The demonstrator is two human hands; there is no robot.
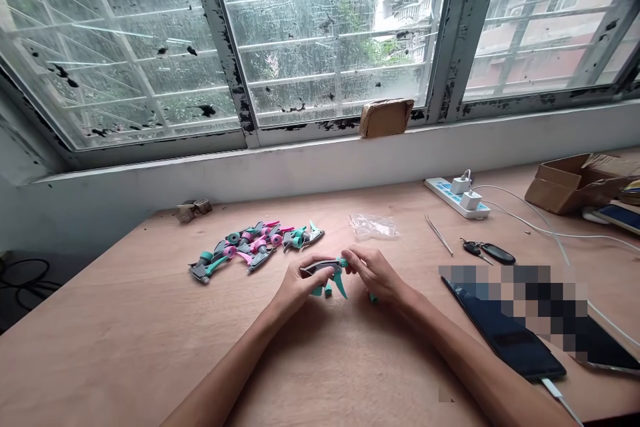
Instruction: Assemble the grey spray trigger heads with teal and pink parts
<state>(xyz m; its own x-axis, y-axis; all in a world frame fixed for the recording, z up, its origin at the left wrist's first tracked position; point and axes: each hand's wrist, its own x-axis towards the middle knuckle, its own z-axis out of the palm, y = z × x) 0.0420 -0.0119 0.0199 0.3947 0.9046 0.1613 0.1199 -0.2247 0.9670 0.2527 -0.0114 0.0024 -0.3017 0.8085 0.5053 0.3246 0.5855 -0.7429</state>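
My left hand (296,281) is wrapped around a grey and teal trigger spray head (341,284), above the wooden table. Its teal trigger points down toward me. The fingertips of my right hand (374,272) pinch the teal nozzle (343,262) at the right end of the spray head. Just below the spray head shows a small teal part (328,290); whether it is attached, I cannot tell. Another bit of teal (373,297) peeks out under my right hand. Beyond my left hand lies a pile of spray heads (260,243) in grey, pink and teal.
A clear plastic bag (374,225) lies behind my hands. To the right are tweezers (439,235), keys with a fob (487,251), a power strip (457,198) with cables, a dark phone (505,330) and a cardboard box (560,183). A window (330,40) rises behind the table.
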